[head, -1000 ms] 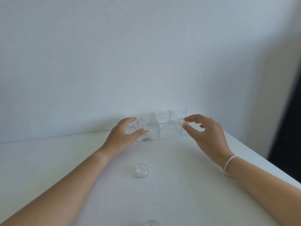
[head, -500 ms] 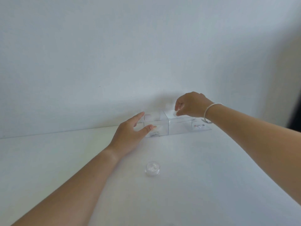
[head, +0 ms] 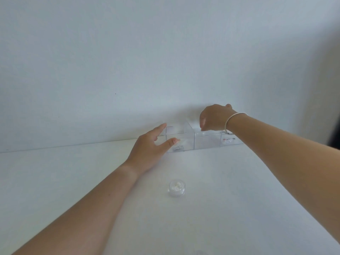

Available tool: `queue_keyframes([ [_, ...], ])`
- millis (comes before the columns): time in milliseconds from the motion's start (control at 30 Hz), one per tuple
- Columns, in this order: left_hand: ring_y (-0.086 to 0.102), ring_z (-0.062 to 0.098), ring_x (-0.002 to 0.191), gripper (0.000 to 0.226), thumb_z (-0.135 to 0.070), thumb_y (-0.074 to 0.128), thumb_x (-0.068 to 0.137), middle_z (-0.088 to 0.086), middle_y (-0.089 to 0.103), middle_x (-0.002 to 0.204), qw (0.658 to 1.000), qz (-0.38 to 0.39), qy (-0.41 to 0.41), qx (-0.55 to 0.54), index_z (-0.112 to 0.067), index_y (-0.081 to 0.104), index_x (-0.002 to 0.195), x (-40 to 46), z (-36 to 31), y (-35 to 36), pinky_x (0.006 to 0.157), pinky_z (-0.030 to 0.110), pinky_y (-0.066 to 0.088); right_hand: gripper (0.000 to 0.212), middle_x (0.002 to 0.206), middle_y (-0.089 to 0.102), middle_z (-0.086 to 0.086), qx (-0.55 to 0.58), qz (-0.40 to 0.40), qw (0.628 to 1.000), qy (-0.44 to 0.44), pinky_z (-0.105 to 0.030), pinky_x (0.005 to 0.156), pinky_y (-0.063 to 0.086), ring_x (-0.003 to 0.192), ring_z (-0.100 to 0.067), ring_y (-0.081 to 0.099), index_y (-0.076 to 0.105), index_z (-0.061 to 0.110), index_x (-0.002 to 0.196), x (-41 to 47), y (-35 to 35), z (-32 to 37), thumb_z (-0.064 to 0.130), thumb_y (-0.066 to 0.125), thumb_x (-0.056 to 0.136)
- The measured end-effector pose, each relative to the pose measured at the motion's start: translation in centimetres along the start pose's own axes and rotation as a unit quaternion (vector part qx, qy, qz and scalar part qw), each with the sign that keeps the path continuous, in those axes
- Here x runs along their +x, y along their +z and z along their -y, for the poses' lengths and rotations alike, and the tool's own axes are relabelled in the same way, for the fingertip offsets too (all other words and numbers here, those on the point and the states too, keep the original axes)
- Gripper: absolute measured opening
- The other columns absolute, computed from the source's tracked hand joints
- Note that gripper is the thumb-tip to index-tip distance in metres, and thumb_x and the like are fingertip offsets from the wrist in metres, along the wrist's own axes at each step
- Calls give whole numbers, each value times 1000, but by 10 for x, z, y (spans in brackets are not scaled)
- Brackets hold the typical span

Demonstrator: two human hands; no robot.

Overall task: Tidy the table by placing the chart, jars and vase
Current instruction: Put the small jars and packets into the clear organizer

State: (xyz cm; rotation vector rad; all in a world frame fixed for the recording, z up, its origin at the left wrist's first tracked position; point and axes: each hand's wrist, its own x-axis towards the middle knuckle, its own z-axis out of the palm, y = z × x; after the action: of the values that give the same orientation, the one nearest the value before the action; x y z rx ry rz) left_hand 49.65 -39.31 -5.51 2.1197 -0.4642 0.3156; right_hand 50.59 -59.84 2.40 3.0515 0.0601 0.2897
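Observation:
A clear three-compartment organizer (head: pixel 207 143) stands at the back of the white table against the wall. My left hand (head: pixel 150 148) clasps its left end, thumb on the front wall and fingers at the far corner. My right hand (head: pixel 214 117) hovers over the middle compartment with fingertips curled downward; any jar in them is hidden. A small clear jar (head: pixel 227 140) lies in the right compartment. Another small clear jar (head: pixel 177 187) with white contents stands on the table in front of the organizer.
The white table (head: pixel 64 172) runs to the wall behind the organizer. A faint rounded clear top (head: pixel 200 252) shows at the bottom edge. A dark gap (head: pixel 334 126) lies beyond the table's right side.
My right hand, which held a small jar by the organizer's right end, has risen and moved left over the middle compartment. The left hand has stayed on the organizer's left end.

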Motion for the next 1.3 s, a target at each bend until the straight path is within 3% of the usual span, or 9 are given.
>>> queue_keyframes([
  [100,49,14,124,67,-51,61,77,-10,45,143,1000,4,-2,-2,-35,38,137,-1,-1,0,90,20,33,15,104,67,1,87,-104,991,-18,-40,95,32,101,-22,54,65,19,87,-17,-3,-2,18,50,83],
  [233,48,16,125,67,-49,62,77,-7,45,144,1000,1,-5,-5,-32,39,138,-7,-6,-3,93,22,36,10,84,58,11,260,-209,939,-80,-28,82,34,89,-14,51,67,23,86,-74,-2,14,21,58,82],
  [300,49,17,123,64,-47,61,79,-7,47,142,1000,-5,-1,4,-31,41,137,-12,-11,-3,91,23,36,8,82,58,15,309,-197,922,-126,-22,80,36,83,-9,51,68,24,84,-117,5,26,21,62,81],
  [400,52,13,113,56,-43,60,81,-10,53,134,1000,-17,-6,-7,-29,46,133,-26,-19,-7,89,23,37,8,84,58,26,378,-110,903,-174,-10,82,37,87,-1,53,67,31,87,-178,16,41,29,64,79],
  [533,55,9,112,38,-40,58,83,-21,60,114,999,2,-15,-34,-32,58,120,-58,-26,-15,87,20,36,16,96,61,20,421,-7,886,-196,-10,88,36,98,-1,51,64,33,95,-218,15,49,35,60,80],
  [667,53,4,111,33,-40,59,82,-23,61,115,999,15,-3,-40,-36,61,115,-90,-35,-24,85,13,35,20,99,61,20,402,32,890,-211,-11,90,35,100,0,48,61,34,100,-229,10,53,36,64,80],
  [867,52,2,112,36,-42,63,79,-22,62,113,998,66,-6,-18,-40,60,115,-115,-45,-30,85,9,34,28,106,61,14,336,32,910,-242,-21,95,36,105,-5,47,61,29,102,-236,7,54,39,68,76],
  [1000,50,-7,108,38,-44,67,76,-21,63,118,993,110,18,29,-38,62,113,-118,-49,-29,80,-9,29,25,100,63,8,329,14,909,-255,-25,91,38,98,-11,50,63,24,100,-238,8,55,33,68,77],
  [1300,52,-14,97,23,-32,68,78,-24,66,103,989,110,63,70,-32,70,101,-113,-47,-27,80,-6,31,25,92,63,8,400,-38,888,-225,-21,88,42,93,-9,54,65,26,100,-230,15,47,27,71,76],
])
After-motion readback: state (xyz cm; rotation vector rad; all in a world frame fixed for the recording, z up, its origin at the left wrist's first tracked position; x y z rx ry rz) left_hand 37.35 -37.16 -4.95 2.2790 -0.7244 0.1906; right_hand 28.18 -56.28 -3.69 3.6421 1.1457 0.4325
